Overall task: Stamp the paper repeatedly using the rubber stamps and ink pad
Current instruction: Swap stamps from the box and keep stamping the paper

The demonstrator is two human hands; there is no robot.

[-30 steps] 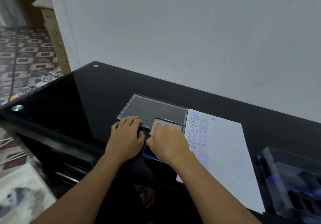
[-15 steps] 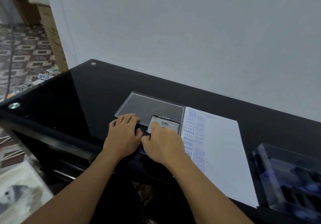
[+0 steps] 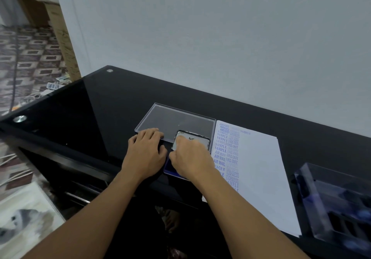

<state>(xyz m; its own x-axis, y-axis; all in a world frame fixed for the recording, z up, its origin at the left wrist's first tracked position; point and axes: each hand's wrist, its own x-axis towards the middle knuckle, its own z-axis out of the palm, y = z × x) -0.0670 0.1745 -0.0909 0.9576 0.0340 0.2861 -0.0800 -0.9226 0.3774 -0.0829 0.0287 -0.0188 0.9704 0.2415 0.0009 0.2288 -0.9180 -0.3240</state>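
Note:
A white paper sheet (image 3: pixel 259 158) lies on the black glass table, with columns of blue stamp prints down its left side. Just left of it sits the ink pad (image 3: pixel 167 168), a blue base whose metal lid (image 3: pixel 200 141) carries a white label. My right hand (image 3: pixel 190 159) covers the pad, its fingers curled and its index finger and thumb pinching the lid's near-left edge. Whatever is under the palm is hidden. My left hand (image 3: pixel 145 151) rests flat beside the pad, fingertips touching the near edge of a clear plastic lid (image 3: pixel 176 118).
A clear plastic box (image 3: pixel 333 204) with dark blue stamps inside stands at the right, touching the paper's lower corner. The table's near edge (image 3: pixel 60 154) runs diagonally on the left, with drawers below. The wall stands close behind the table.
Both hands have stayed on the ink pad and the table. My right index finger has crept a little further over the lid's label. The camera shifted slightly.

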